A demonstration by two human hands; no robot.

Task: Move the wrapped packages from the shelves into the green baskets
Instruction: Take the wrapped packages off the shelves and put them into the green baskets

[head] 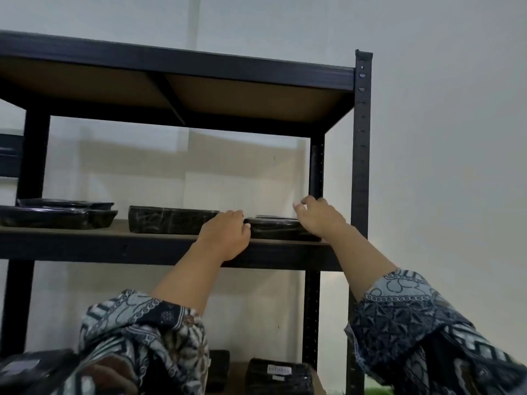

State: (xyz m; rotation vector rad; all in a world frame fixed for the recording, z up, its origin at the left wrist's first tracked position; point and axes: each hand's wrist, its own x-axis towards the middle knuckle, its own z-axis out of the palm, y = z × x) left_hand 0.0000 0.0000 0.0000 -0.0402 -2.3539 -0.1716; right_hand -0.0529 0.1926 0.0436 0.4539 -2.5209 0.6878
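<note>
A flat black wrapped package (pixel 281 228) lies at the right end of the middle shelf (pixel 114 246). My left hand (pixel 228 233) grips its left end, fingers over the top and thumb at the front edge. My right hand (pixel 318 216) is at the package's right end; its fingers are loosely curled above the package and hold nothing I can see. A thicker wrapped package (pixel 171 222) sits just left of my left hand. Two flat packages (pixel 57 215) are stacked at the shelf's left end.
The black metal rack has an upright post (pixel 361 166) close to my right hand and a top shelf (pixel 176 67) overhead. More wrapped packages (pixel 279 374) sit on the lower shelf. A green sliver (pixel 377 390) shows at the bottom right. White wall lies behind.
</note>
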